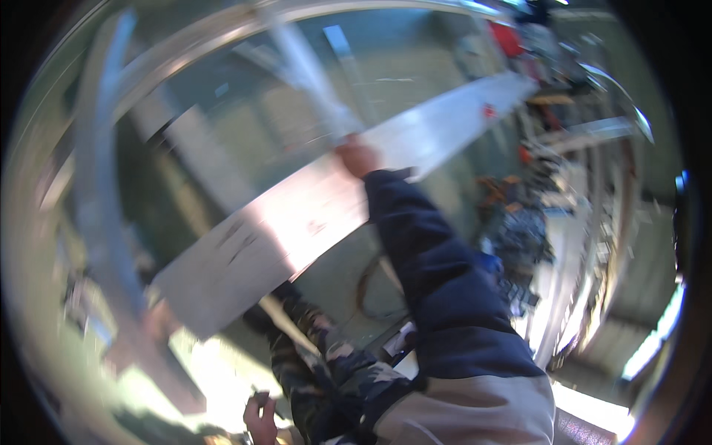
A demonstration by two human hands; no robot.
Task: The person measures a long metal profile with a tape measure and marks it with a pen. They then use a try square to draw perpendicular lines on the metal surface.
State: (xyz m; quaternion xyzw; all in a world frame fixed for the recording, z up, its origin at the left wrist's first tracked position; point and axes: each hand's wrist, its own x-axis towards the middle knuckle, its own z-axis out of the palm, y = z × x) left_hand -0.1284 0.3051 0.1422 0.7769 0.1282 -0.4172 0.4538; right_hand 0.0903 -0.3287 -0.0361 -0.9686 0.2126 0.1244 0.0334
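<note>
A long, flat, pale board point(297, 215) stretches diagonally from the lower left to the upper right, with a few dark marks on its face. My right hand point(357, 156) is closed at the board's far edge, where a pale metal bar point(308, 70) meets it; blur hides whether the fingers also touch the bar. Low in the view, near my legs, my left hand point(259, 421) has curled fingers around a small dark object point(261, 397), whose kind I cannot make out. A small red thing point(489, 111) sits at the board's far right end.
An upright grey beam point(104, 185) stands at the left, close to the board's near end. Cluttered shelving point(564, 215) with tools and parts lines the right side. A curved hose or cable point(363, 289) lies on the floor beyond my camouflage-clad legs point(348, 363).
</note>
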